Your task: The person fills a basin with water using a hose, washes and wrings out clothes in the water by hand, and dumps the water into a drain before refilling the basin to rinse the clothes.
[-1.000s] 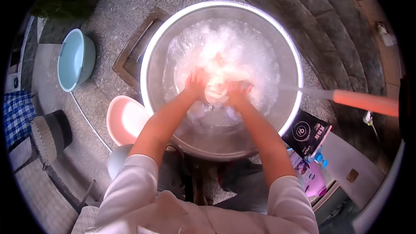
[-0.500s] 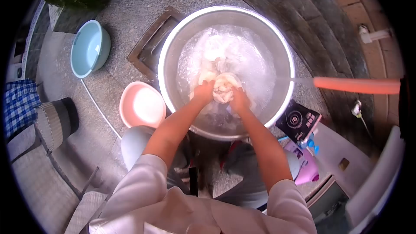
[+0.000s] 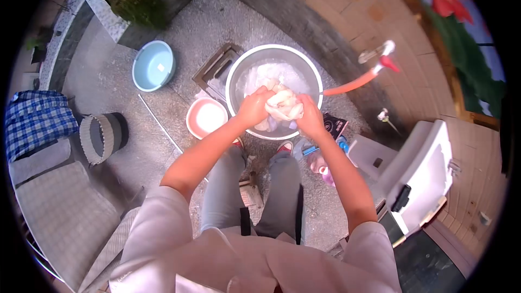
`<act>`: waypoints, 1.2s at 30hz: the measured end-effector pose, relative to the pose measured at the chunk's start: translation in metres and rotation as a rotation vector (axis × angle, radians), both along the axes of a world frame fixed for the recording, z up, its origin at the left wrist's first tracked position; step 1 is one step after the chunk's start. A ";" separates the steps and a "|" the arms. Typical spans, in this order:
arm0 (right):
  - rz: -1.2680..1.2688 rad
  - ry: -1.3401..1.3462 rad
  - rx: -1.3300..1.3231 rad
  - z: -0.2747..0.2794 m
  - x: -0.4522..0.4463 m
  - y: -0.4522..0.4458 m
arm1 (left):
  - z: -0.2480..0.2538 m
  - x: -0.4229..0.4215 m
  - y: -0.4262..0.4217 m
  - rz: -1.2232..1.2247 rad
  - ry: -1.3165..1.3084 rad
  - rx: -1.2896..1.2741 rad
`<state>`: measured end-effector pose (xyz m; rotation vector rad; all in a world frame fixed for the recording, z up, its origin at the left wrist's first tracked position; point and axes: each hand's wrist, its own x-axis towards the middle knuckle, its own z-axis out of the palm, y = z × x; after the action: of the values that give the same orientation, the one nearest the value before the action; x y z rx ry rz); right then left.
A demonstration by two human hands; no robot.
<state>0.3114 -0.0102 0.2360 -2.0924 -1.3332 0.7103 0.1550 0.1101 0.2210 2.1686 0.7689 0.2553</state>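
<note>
Two bare hands, one bundle: left hand (image 3: 253, 107) and right hand (image 3: 310, 118) are gripping opposite sides of a pale cream, bunched-up wet-looking cloth (image 3: 285, 104) over the big round silver metal tub (image 3: 275, 50), toward the wearer's side of it. Prob held there so drips land back in the tub, tho can't tell if a trailing end is in the sudsy water (image 3: 274, 70) or not. Fingers, afaict: left ones curl together over the cloth's edge, not spread; right ones wrap the other side, tips mostly hidden behind the fabric, so idk how hard they're squeezing. Orange-red hose (image 3: 351, 85) comes in from the tub's right, end right by the rim, presumably so water runs straight in. Small round pink plastic basin (image 3: 195, 109) is just left of the tub, handy for the left hand imo; round light-blue plastic basin (image 3: 149, 70) is well apart, farther left. Black printed packet (image 3: 336, 125) is near the tub's lower right w/ a purple bottle (image 3: 329, 176) a bit farther out, prob parked there for easy reach, but contents = no clue, labels too small to read rn.
</note>
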 end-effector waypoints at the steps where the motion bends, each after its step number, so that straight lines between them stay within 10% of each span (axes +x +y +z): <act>1: -0.010 0.053 0.006 0.036 0.000 0.005 | 0.035 0.000 0.006 -0.019 -0.071 0.051; 6: 0.183 0.316 0.179 0.196 0.008 0.046 | 0.190 0.004 0.041 -0.081 -0.292 0.288; 14: 0.223 0.018 0.550 0.324 0.004 0.076 | 0.354 0.014 0.062 -0.161 -0.592 0.531; 26: 0.033 0.362 0.653 0.318 -0.004 0.081 | 0.318 0.007 0.083 -0.058 -0.605 0.334; 28: 0.079 0.217 0.615 0.316 -0.001 0.080 | 0.296 0.000 0.087 -0.201 -0.573 -0.335; 36: 0.026 0.106 0.545 0.281 0.004 0.074 | 0.222 -0.012 0.066 -0.160 -0.475 -0.592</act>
<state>0.3154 0.0636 0.5168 -1.5837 -1.3168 0.3997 0.1434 0.1758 0.4434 1.5126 0.3365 0.3857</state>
